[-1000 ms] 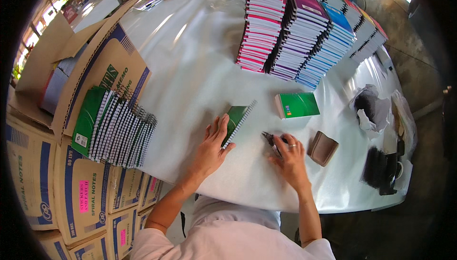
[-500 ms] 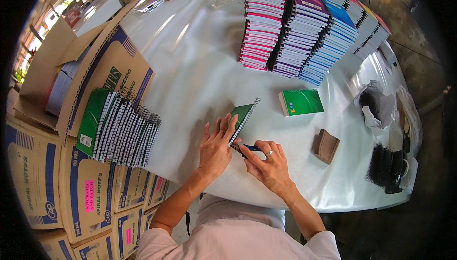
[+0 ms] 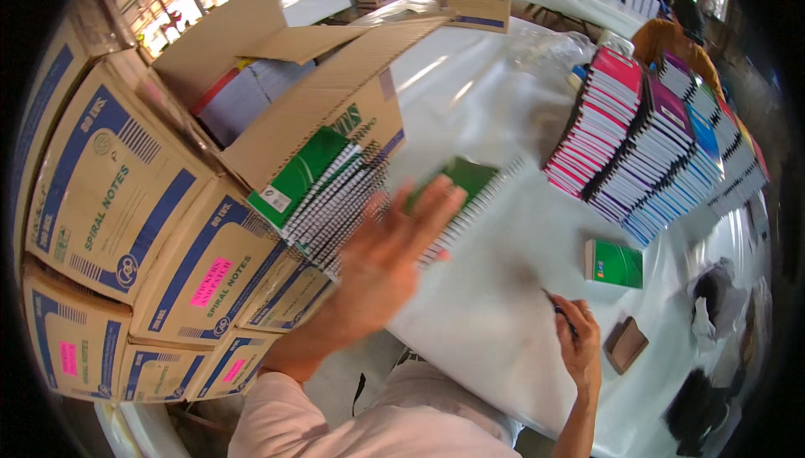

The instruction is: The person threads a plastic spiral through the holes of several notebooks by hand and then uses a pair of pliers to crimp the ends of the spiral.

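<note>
The left hand [image 3: 387,253] is blurred, fingers spread wide, and it holds up a green spiral notebook [image 3: 465,194] whose lower half is hidden behind the palm and fingers, so the grip itself cannot be made out. That notebook hangs above the white table [image 3: 503,307], just right of a row of green-covered spiral notebooks [image 3: 323,194] standing on edge. Behind the row an open cardboard box [image 3: 335,98] lies tipped, its inside mostly in shadow. The right hand [image 3: 577,342] rests on the table near its front edge, fingers curled around a dark pen [image 3: 560,311]; only the pen's tip end shows, the rest buried in the fist. Further right on the table lies a second green notebook [image 3: 615,263], flat, and a small brown wallet-like thing [image 3: 625,345] sits just beside the right hand. At the table's far side, tall stacks of notebooks [image 3: 650,144] in pink, purple and blue run toward the rim, where they smear together. Stacked printed cartons [image 3: 126,232] fill the space left of the table.
</note>
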### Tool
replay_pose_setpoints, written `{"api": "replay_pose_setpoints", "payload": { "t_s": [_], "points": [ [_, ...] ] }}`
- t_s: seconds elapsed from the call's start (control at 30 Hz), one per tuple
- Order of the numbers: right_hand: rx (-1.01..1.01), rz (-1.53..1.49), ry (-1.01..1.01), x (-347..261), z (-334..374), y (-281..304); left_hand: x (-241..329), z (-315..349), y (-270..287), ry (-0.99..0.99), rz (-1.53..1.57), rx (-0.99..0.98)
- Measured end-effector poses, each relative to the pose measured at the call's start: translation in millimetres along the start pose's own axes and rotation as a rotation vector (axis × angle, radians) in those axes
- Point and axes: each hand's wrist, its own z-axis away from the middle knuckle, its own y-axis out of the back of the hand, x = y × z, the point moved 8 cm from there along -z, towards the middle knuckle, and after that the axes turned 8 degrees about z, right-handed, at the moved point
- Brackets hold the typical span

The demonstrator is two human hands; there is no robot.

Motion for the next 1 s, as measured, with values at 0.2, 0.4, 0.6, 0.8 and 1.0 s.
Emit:
{"api": "replay_pose_setpoints", "payload": {
  "t_s": [0.2,0.4,0.6,0.8,1.0],
  "points": [
    [0.144,0.645,0.053,51.7,24.2,-6.2,-95.8,34.7,96.1,0.297,-0.318,0.091],
    [0.183,0.228,0.345,-44.0,-23.6,-24.5,-139.1,65.4,87.3,0.325,0.018,0.404],
    [0.156,-0.364,0.674,-192.8,-119.7,-41.2,-158.7,57.2,92.3,0.141,0.245,0.318],
    [-0.245,-1.156,0.446,-248.0,-183.9,-90.0,-185.7,62.9,95.2,0.117,0.8,0.211],
    [0.56,-0.182,1.181,-297.0,-137.5,-43.8,-162.4,34.3,131.5,0.198,0.893,0.226]
  ]
}}
